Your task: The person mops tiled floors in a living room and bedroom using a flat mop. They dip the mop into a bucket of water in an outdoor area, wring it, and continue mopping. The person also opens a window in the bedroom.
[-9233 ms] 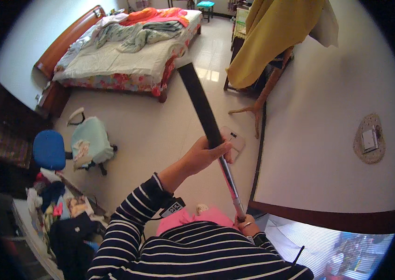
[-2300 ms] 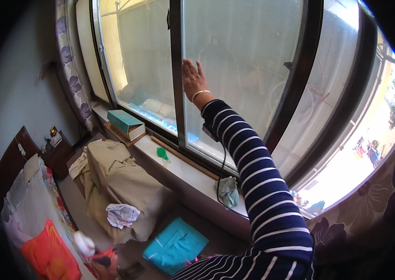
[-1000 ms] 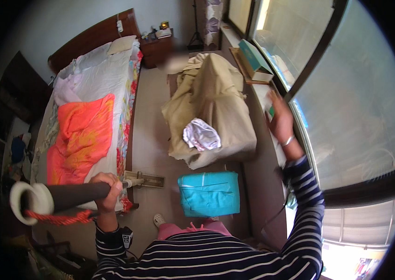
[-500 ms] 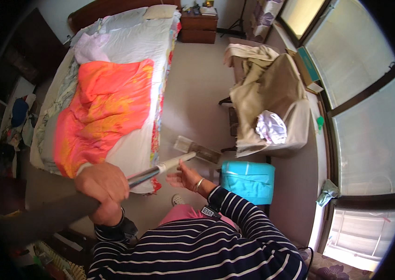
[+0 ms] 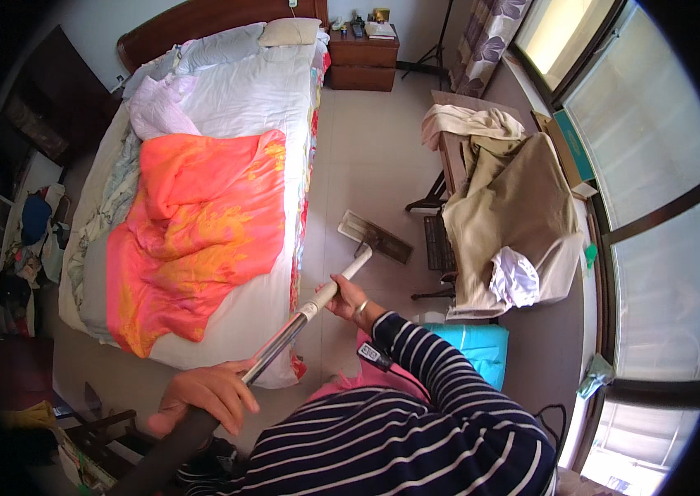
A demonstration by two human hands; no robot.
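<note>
Both hands are on the flat mop right now. The left hand is clamped around the near end of the handle, fingers wrapped over the spot where the dark grip meets the silver pole, low in the view. The right hand is closed around the pole farther along, near the point where the metal turns to a white section, a ring showing on one finger. From there the pole runs up and to the right to the mop head, a flat rectangular pad lying on the tiled floor just beside the right edge of the bed.

The bed takes up the left of the scene, white sheet with a crumpled orange blanket spread over its near half and a pillow at the far end against the wooden headboard. To the right of the mop head stands a small surface draped in a beige cloth, with a bundle of white fabric on its near end. Near that, a turquoise box sits on the floor beside the striped sleeve. A wooden nightstand is at the far wall, and big windows line the right.
</note>
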